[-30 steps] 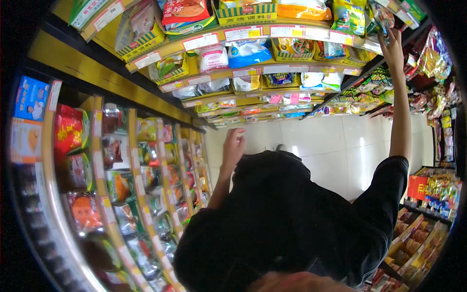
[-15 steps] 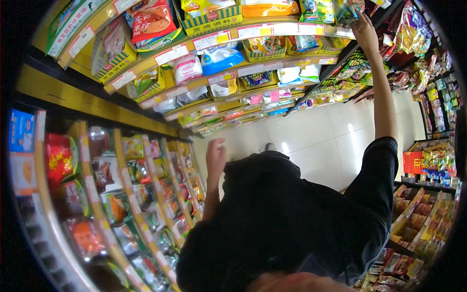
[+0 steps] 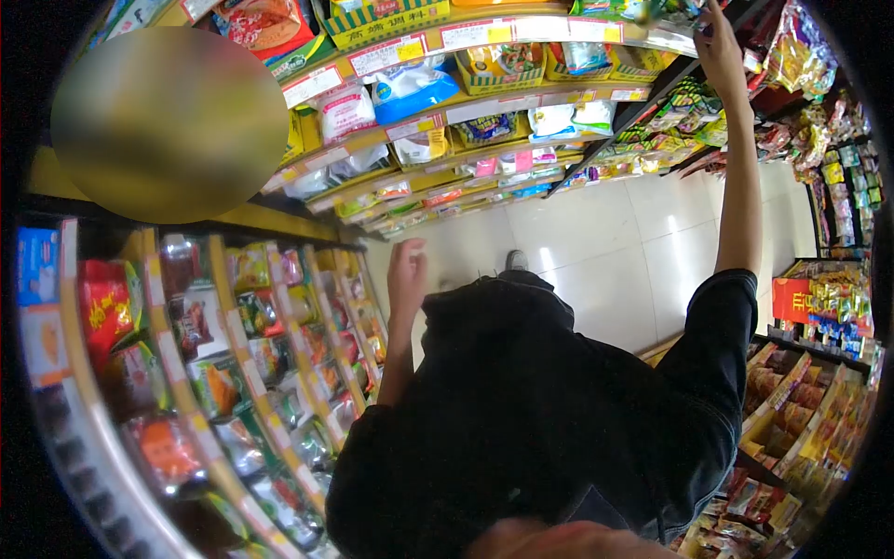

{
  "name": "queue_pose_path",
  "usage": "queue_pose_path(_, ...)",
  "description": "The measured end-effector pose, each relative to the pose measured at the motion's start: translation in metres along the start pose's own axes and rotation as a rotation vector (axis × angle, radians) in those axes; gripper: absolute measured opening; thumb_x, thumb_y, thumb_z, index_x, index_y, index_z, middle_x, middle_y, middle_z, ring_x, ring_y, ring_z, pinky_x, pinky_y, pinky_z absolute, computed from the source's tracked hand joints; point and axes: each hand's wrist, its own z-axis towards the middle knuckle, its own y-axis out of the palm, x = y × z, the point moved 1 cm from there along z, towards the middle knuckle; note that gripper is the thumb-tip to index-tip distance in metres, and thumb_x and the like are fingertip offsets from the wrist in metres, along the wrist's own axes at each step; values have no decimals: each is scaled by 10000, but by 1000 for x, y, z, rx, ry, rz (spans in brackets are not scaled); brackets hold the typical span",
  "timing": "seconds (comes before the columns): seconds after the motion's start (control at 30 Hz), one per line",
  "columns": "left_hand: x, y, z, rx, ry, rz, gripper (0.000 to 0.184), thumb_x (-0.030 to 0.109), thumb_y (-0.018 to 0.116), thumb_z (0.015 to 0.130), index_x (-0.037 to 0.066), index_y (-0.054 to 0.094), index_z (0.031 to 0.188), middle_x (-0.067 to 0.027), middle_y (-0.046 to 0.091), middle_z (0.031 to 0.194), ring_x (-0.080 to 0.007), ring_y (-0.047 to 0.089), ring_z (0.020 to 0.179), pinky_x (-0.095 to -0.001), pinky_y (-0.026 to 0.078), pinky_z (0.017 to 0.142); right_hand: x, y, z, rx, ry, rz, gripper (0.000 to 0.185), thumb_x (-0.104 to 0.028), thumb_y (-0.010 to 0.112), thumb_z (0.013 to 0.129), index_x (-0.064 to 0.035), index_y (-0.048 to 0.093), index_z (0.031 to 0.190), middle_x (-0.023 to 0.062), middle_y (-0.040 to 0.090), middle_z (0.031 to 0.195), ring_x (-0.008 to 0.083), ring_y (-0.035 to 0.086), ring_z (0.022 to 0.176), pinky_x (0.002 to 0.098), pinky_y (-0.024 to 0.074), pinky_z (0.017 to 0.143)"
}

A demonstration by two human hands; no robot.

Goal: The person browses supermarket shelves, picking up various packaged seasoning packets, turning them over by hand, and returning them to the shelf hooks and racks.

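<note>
Right hand (image 3: 721,54) has risen in view beside packets (image 3: 683,13), grip opening unclear.

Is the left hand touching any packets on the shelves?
No, the bare left hand hangs free, with pale, shiny floor tiles showing on both sides.

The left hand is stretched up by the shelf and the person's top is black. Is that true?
Not quite: the head view shows the right hand stretched up by the shelf, not the left hand. The top is black.
</note>
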Motion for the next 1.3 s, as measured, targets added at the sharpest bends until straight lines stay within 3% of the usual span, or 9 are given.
queue_pose_path(0.07, -1, 0, -3, -9, -22, 5, 255, 29, 577, 927, 71, 613, 1177, -97, 630, 1127, -226, 638, 890, -314, 528, 767, 15, 10, -15, 379, -232, -261, 601, -110, 633, 966, -175, 423, 1525, 136, 642, 1161, 307, 649, 911, 377, 522, 809)
queue_pose_path(0.37, -9, 40, -7, -167, -107, -55, 171, 89, 573, 990, 50, 625, 1148, -78, 691, 940, -171, 681, 812, -298, 541, 723, 8, 182, -328, 105, 675, 291, 235, -200, 581, 1012, 18, 663, 1036, 152, 661, 774, 203, 624, 713, 357, 481, 634)
queue_pose_path(0.53, 24, 73, 16, -448, -57, 44, 128, 102, 592, 965, 56, 654, 1067, -105, 694, 836, -182, 684, 756, -327, 532, 714, -51, 285, -582, -219, 1272, 450, 226, -213, 565, 997, -55, 727, 989, 32, 638, 706, 77, 573, 601, 270, 449, 510)
queue_pose_path(0.67, 32, 116, 43, -720, 36, 161, 147, 140, 583, 964, 63, 651, 1069, -121, 709, 879, -197, 694, 777, -340, 528, 717, -61, 313, -771, -338, 1546, 801, 264, -246, 590, 961, -48, 749, 1032, 75, 690, 875, 181, 642, 798, 348, 505, 646)
queue_pose_path(0.9, -192, 231, 51, -863, -168, 328, 365, 336, 518, 1000, 54, 673, 1173, -207, 697, 1134, -368, 662, 1061, -464, 518, 908, -66, 249, -748, -33, 2043, 946, 393, -398, 511, 960, -153, 654, 1232, 51, 666, 1012, 188, 610, 817, 347, 467, 671)
queue_pose_path(0.97, -197, 226, 48, -1095, 15, 821, 289, 279, 546, 951, 67, 698, 1075, -192, 693, 1001, -362, 662, 962, -472, 517, 817, -31, 240, -750, 53, 2076, 1012, 379, -389, 537, 970, -143, 637, 1239, 63, 651, 1014, 205, 655, 837, 361, 525, 698)
queue_pose_path(1.13, -190, 235, 74, -1204, -272, 115, 237, 313, 558, 928, 139, 664, 1048, -82, 634, 814, -252, 649, 748, -421, 494, 556, 34, 206, -744, 503, 2008, 1013, 341, -374, 572, 975, -126, 635, 1201, 57, 631, 973, 187, 645, 771, 326, 540, 678)
queue_pose_path(1.2, -187, 266, 78, -1352, -94, 264, 303, 324, 513, 959, 140, 642, 1162, -85, 667, 889, -240, 661, 754, -384, 519, 566, 52, 183, -756, 634, 2019, 985, 335, -373, 570, 981, -129, 632, 1201, 54, 625, 972, 183, 640, 770, 317, 537, 674)
queue_pose_path(1.3, -86, 354, 97, -1102, -369, 570, 245, 250, 531, 943, 100, 687, 1059, -74, 686, 808, -212, 674, 697, -375, 534, 591, 83, 160, -763, 638, 2018, 1019, 312, -372, 545, 998, -142, 632, 1192, 30, 623, 982, 186, 635, 783, 321, 537, 673)
